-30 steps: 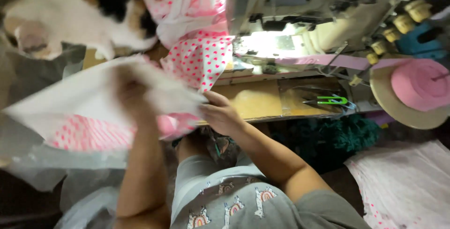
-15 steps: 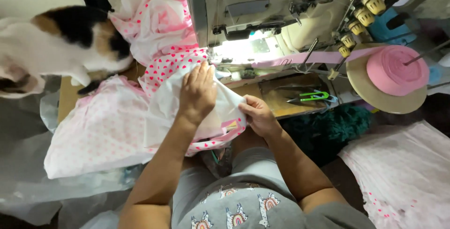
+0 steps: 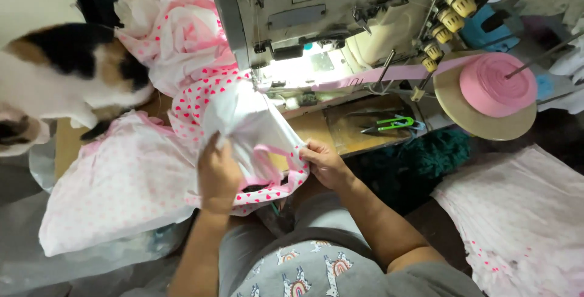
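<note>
A: Item one, grips?
B: Left hand [image 3: 219, 175]: fingers closed over a bunched fold of the cloth [image 3: 246, 123], knuckles up. Right hand [image 3: 325, 163]: thumb and fingers pinched on the cloth's hem, just beside the pink trim [image 3: 267, 163]

A: Cloth, location?
B: White with pink hearts, held between both hands at the front of the table [image 3: 313, 126], its far end running up to the needle area of the sewing machine [image 3: 316, 11]

A: Handling?
B: Judged light, thin and limp; it creases and slumps wherever unsupported. Likely to slide on itself, so best held at the edge, near the trim, with the second hand gathering the slack

A: Surroundings?
B: Cat [image 3: 67, 72], white, black and orange, on the table's left, touching a heap of the same fabric [image 3: 176, 23]. More pink-dotted pieces [image 3: 115, 187] lie below it. Pink tape spool [image 3: 499, 84] on a tan disc at right, its tape leading toward the machine. Green snips [image 3: 392, 123] in a tray right of the hands. Another stack of pale fabric [image 3: 517, 212] lower right
</note>
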